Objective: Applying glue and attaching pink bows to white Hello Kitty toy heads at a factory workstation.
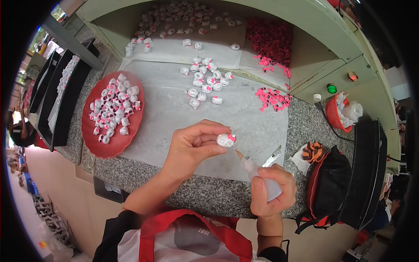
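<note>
Between the thumb and fingers of my left hand (192, 146) is a small white figurine head (226, 140) with a pink patch on its side. My right hand (274, 188) is wrapped round a translucent squeeze bottle (270, 185) with a thin needle tip. That tip points at the figurine head and reaches its lower edge; whether it touches cannot be made out. Beyond my hands, a loose group of similar white pieces (207, 77) lies on the white sheet (161, 105). Small pink pieces (273, 99) are heaped at the sheet's right side.
A red scalloped tray (89, 142) of white and pink pieces stands at left, beside black bins (54, 126). The pale green cabinet (323, 72) holds more pieces. At right are an orange basket (334, 115), a black bag (331, 183) and a metal blade (273, 156).
</note>
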Demonstrator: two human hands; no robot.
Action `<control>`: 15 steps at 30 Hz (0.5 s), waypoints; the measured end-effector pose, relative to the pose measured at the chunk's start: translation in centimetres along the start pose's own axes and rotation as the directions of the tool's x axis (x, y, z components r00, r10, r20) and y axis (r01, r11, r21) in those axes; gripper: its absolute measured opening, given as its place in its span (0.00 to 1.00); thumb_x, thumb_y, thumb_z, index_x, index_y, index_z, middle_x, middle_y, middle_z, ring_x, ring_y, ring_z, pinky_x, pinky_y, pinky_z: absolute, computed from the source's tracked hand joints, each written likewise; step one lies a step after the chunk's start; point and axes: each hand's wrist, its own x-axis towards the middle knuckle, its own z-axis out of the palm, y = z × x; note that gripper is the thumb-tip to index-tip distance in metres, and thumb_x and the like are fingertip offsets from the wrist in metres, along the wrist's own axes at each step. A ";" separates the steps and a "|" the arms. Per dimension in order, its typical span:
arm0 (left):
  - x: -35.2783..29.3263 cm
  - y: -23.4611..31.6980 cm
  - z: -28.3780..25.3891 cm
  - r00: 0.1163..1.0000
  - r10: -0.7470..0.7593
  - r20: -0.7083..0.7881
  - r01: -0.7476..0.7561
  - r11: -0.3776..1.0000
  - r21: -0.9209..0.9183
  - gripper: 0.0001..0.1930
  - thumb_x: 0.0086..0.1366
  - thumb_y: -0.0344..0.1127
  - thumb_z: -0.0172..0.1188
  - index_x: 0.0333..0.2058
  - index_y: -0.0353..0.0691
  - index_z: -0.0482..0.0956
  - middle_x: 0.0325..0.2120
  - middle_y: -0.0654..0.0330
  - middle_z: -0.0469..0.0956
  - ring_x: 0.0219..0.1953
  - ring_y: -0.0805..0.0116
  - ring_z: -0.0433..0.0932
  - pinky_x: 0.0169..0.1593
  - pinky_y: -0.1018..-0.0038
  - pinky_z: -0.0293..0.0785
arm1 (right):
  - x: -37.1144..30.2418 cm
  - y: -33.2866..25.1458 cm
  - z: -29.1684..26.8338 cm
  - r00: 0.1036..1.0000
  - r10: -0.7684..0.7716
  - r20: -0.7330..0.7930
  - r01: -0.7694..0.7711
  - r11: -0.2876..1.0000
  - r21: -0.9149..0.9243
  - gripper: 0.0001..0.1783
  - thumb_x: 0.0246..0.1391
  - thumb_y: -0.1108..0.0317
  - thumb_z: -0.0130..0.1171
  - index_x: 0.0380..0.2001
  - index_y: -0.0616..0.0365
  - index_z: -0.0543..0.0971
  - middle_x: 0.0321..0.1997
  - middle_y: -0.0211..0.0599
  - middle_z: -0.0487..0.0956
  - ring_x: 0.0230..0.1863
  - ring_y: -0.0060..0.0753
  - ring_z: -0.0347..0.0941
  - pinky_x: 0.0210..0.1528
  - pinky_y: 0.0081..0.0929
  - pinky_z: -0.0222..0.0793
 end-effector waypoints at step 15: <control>0.3 0.0 0.1 0.999 0.013 -0.042 -0.012 1.000 0.028 0.17 0.46 0.14 0.56 0.37 0.30 0.73 0.37 0.54 0.71 0.41 0.59 0.75 0.44 0.71 0.72 | 0.3 0.2 -0.5 1.000 -0.023 0.018 0.023 0.999 -0.027 0.13 0.33 0.82 0.58 0.27 0.66 0.71 0.22 0.37 0.76 0.12 0.27 0.67 0.15 0.19 0.61</control>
